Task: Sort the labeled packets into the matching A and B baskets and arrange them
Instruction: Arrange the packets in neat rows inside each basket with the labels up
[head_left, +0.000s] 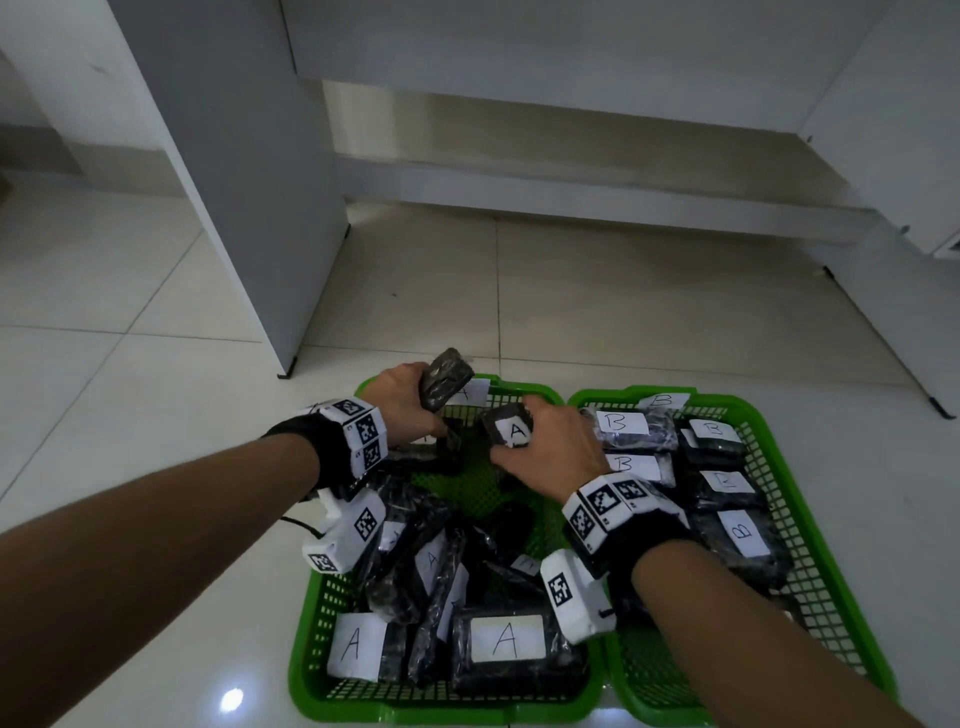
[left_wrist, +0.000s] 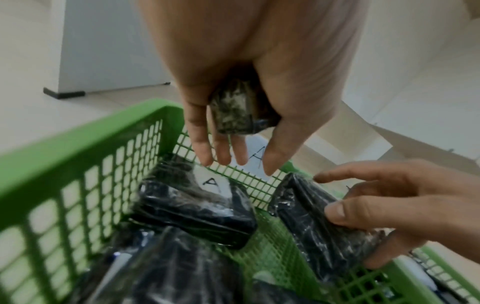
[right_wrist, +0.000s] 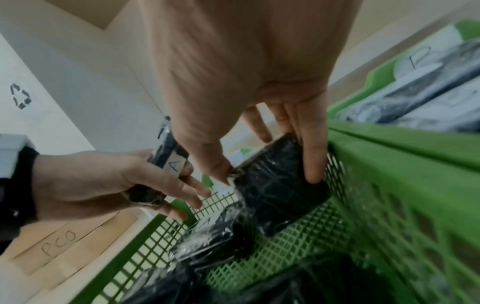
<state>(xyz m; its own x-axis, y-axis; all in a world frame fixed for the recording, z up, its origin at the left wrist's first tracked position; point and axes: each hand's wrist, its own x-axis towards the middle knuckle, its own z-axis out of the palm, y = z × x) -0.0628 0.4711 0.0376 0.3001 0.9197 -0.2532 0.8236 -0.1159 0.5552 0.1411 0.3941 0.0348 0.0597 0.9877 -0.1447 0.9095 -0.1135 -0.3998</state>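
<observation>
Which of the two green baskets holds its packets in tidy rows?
The B basket on the right: its B-labelled packets lie flat in rows, while the A basket holds a jumbled pile.

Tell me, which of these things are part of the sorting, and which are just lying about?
Part of the job:
- left green plastic mesh basket, labelled A
- right green mesh basket, labelled B
- black wrapped packets, one in the left hand, one in the right hand

Just there:
- white cabinet panel
- glossy tiled floor
</observation>
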